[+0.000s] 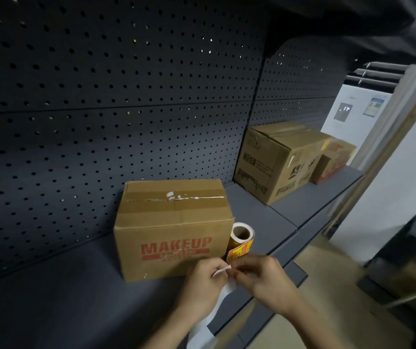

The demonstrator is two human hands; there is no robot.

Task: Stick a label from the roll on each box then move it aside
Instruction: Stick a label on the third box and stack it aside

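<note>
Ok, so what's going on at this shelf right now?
A person is peeling a label off a roll of red and yellow labels, which stands on the dark grey metal shelf beside the brown cardboard box printed MAKEUP. The left hand pinches the white backing strip that hangs down; the right hand pinches the loose red and yellow label. No fresh label shows on that box yet. Two more brown cardboard boxes sit further right.

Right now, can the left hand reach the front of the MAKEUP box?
Probably yes. The left hand sits just in front of the MAKEUP box with nothing between them, though it and the right hand are both busy pinching the label strip.
</note>
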